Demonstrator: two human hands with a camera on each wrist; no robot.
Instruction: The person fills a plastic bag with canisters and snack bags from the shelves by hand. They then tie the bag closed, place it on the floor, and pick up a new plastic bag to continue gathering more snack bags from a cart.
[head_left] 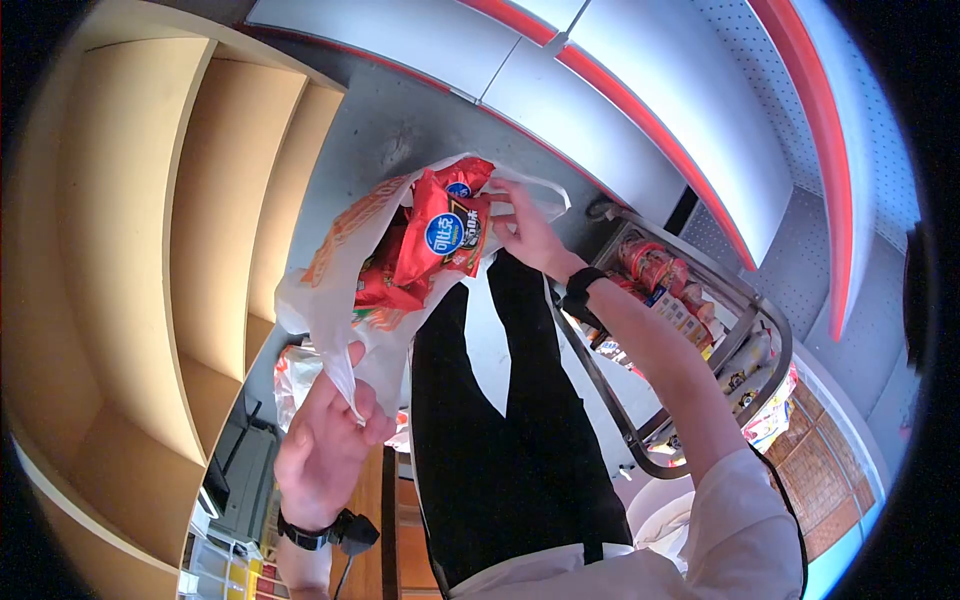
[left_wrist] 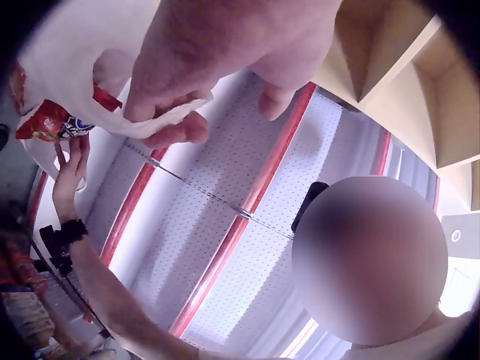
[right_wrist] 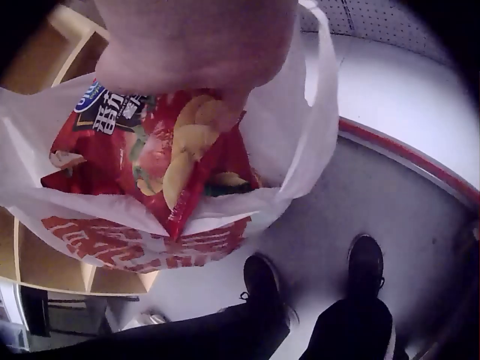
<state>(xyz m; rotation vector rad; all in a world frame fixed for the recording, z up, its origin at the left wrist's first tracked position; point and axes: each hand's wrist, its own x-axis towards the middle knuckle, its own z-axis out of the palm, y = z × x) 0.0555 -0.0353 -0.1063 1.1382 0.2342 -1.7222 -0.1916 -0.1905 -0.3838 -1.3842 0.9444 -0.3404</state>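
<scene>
A white plastic carrier bag (head_left: 325, 255) with orange print hangs in front of the person, its mouth spread wide. My left hand (head_left: 335, 440) grips one handle of it, the fingers curled round the gathered plastic (left_wrist: 172, 118). Red packets of potato chips fill the bag, and one packet (head_left: 440, 235) with a blue logo stands up at the mouth. My right hand (head_left: 530, 235) holds that packet by its right edge, thumb and fingertips at the side. Close up in the right wrist view, the packet (right_wrist: 191, 142) shows printed chips, while most of the right hand's fingers are hidden.
Wooden shelving (head_left: 130, 240) stands at the left. White shelves with red edges (head_left: 650, 110) run along the top and right. A metal-framed cart (head_left: 785, 350) with packaged goods stands by the right arm. Another filled plastic bag (head_left: 295, 375) sits below the left handle.
</scene>
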